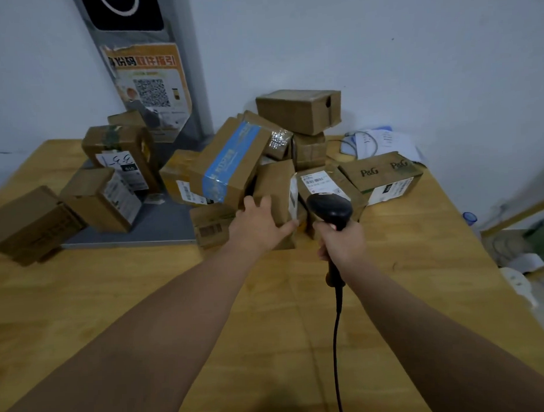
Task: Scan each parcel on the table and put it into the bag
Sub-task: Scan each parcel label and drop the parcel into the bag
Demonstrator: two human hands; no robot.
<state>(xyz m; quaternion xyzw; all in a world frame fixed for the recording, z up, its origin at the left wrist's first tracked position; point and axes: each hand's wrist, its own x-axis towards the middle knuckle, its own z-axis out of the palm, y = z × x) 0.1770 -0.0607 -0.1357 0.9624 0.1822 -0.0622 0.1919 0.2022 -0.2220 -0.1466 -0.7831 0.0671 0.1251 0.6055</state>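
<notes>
L hand (259, 226) grips parcel (276, 187), scanner (331, 210) just R

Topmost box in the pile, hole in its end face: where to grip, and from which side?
Come from above: the topmost box lies roughly level with nothing on it. Span its narrow width near the middle, fingers on the long front face and the hidden far face. Clearance behind it cannot be seen.
</notes>
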